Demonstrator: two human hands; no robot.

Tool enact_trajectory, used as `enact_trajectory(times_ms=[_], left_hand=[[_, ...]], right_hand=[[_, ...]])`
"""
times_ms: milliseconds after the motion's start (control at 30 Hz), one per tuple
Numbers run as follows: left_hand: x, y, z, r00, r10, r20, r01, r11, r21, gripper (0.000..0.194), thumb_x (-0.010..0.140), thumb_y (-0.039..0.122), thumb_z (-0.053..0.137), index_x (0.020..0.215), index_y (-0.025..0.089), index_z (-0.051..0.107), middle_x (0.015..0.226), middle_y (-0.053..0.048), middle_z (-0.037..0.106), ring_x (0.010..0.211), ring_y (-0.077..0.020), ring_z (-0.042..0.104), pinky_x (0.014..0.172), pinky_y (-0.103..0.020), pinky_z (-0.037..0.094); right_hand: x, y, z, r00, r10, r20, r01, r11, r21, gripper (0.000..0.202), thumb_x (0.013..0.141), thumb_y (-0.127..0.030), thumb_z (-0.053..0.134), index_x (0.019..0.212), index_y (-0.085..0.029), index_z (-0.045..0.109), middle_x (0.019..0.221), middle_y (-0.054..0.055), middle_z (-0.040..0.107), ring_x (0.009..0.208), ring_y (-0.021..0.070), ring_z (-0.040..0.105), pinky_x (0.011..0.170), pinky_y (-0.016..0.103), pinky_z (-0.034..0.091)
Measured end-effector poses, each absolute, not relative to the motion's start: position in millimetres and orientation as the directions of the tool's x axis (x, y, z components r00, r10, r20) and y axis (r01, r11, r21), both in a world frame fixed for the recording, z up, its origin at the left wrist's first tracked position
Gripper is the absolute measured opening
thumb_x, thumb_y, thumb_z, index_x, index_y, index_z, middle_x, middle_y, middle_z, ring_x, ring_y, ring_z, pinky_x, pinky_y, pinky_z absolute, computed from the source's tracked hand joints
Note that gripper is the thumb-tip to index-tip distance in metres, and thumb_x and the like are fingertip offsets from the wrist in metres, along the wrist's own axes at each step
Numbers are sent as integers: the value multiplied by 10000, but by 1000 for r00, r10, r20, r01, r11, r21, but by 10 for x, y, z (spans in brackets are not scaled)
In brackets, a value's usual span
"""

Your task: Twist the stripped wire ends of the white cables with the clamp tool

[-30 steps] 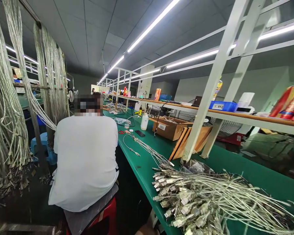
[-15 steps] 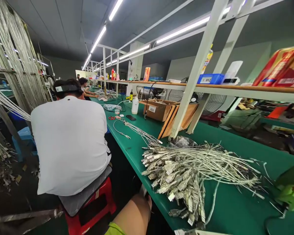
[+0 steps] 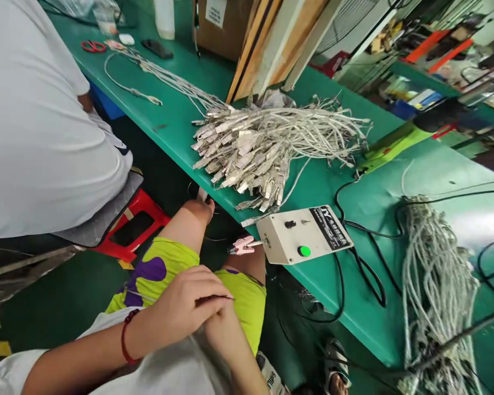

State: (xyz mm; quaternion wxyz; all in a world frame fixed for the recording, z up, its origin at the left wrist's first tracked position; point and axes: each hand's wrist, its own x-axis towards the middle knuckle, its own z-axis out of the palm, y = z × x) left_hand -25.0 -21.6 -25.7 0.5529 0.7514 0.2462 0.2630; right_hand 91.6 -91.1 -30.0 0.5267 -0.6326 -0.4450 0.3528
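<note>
My left hand (image 3: 189, 299), with a dark red bracelet at the wrist, lies folded over my right hand (image 3: 221, 329) above my lap. Its fingers are closed, and a thin dark tip pokes out by the thumb; what it belongs to is hidden. The left hand covers the fingers of the right. Beyond them, at the bench edge, sits a beige control box (image 3: 288, 241) marked JY, with a green button (image 3: 303, 250). A pink-handled clip (image 3: 242, 246) sticks out from its front. Behind the box lies a heap of pale USB cables (image 3: 247, 148).
A tied-looking cable bundle (image 3: 436, 291) and black cords (image 3: 370, 269) lie on the green bench (image 3: 374, 318) to the right. A lime-green tool (image 3: 391, 145) rests further back. On the left a co-worker (image 3: 45, 126) sits on a red stool (image 3: 135, 225). Red scissors (image 3: 93, 46) lie ahead.
My view has swung down and to the right. Both hands, the control box and the right-hand cable bundle have come into sight. The cable heap looks unchanged.
</note>
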Motion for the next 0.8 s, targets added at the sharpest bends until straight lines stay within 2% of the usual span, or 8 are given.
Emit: enact_trajectory(times_ms=[100,133,200,300,367,467,633,800], left_hand=[[-248,-190,-223,661,750,-25,80,-37,996,189,1033,189,704,974,218,882,907,-46,850,871,-209,773,845,-303,598],[-253,-191,-199,633,772,-61,65,26,998,201,1037,206,693,976,213,884,869,-42,837,819,-197,766,799,-288,598],[-260,-193,-152,586,805,-95,27,97,995,201,1033,245,696,986,207,887,812,-33,806,727,-174,729,708,-263,577],[-250,-191,-119,549,826,-128,7,149,989,180,1034,296,721,1001,207,873,808,-25,784,715,-159,696,675,-246,548],[-230,-192,-127,557,810,-183,6,217,976,169,1045,332,728,1033,205,839,822,-19,779,749,-160,705,697,-240,550],[-195,-199,-156,602,764,-232,-28,311,950,149,1057,348,722,1044,202,751,843,-8,773,775,-161,728,718,-236,556],[-182,-189,-171,640,733,-228,10,289,957,149,1098,346,666,1030,216,691,846,12,735,781,-150,699,708,-236,515],[-191,-170,-165,649,724,-236,87,238,967,169,1107,359,643,1038,216,699,835,12,703,728,-145,620,661,-253,454]], right_hand=[[1024,-1003,-338,184,982,-52,200,-89,-976,199,1011,-253,717,828,-199,771,723,-11,713,623,157,655,541,246,522],[1088,-1030,-316,124,988,-90,225,-116,-967,211,991,-202,690,791,-204,759,670,-21,685,586,151,621,514,240,477],[1239,-1086,-241,55,987,-152,298,-161,-941,184,964,-145,658,838,-207,777,661,-23,689,561,141,589,509,238,438],[1423,-1141,-133,224,969,-108,350,-183,-919,184,995,-199,681,1077,-222,845,810,19,801,618,154,662,563,244,510],[1462,-1141,-109,383,923,-45,308,-174,-935,202,1017,-278,724,1161,-236,858,900,51,844,663,168,716,602,253,573],[1393,-1088,-135,459,888,-32,163,-120,-979,175,1005,-362,790,1081,-230,877,870,65,838,647,177,725,592,269,606],[1196,-983,-122,531,838,-126,-68,-106,-992,175,976,-404,846,947,-232,851,694,14,735,604,168,659,585,286,568],[1120,-949,-42,565,810,-158,-78,-138,-987,171,1009,-407,805,970,-241,805,792,17,742,661,172,651,655,317,562]])
